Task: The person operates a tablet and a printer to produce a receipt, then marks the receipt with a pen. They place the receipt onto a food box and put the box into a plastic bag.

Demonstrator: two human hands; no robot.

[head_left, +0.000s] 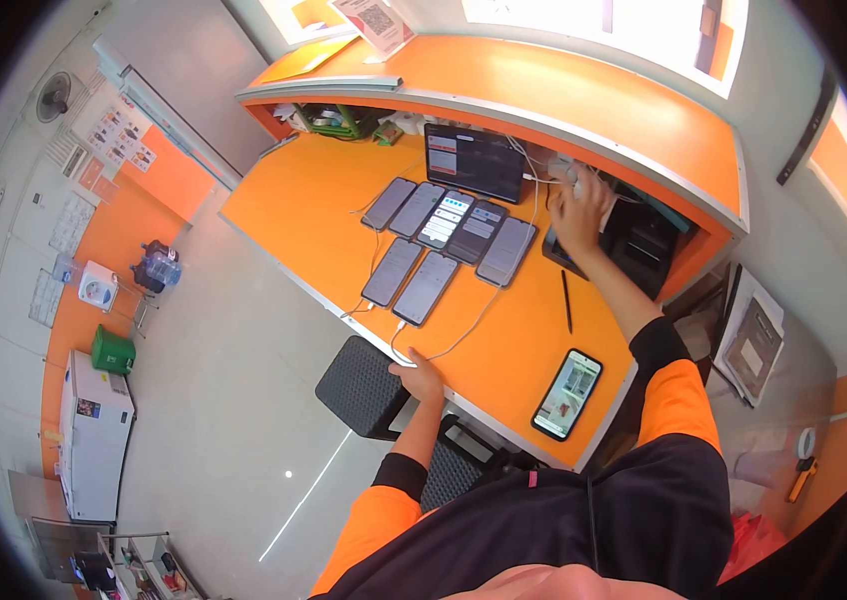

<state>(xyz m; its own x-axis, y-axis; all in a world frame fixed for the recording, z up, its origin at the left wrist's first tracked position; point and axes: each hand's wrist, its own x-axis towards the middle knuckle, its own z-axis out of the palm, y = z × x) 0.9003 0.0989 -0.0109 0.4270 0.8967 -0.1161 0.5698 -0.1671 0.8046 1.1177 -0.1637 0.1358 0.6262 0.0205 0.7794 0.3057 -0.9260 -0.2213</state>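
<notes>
Eight phones [426, 288], one tablet [474, 160], one pen [566, 301] on desk [324, 200]

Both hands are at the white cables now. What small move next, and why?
Probably tug lightly with the left hand, which rests by the loop of the white cable at the desk edge. That cable runs up to the tangle at the right hand, so a tug should show which lead it is.

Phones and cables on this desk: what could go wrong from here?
The left hand sits by a white cable at the desk edge; a snag could drag the attached phone. The right hand works among tangled cables, so a plug might pull loose. The lone phone lies near the edge and could get knocked off.
</notes>
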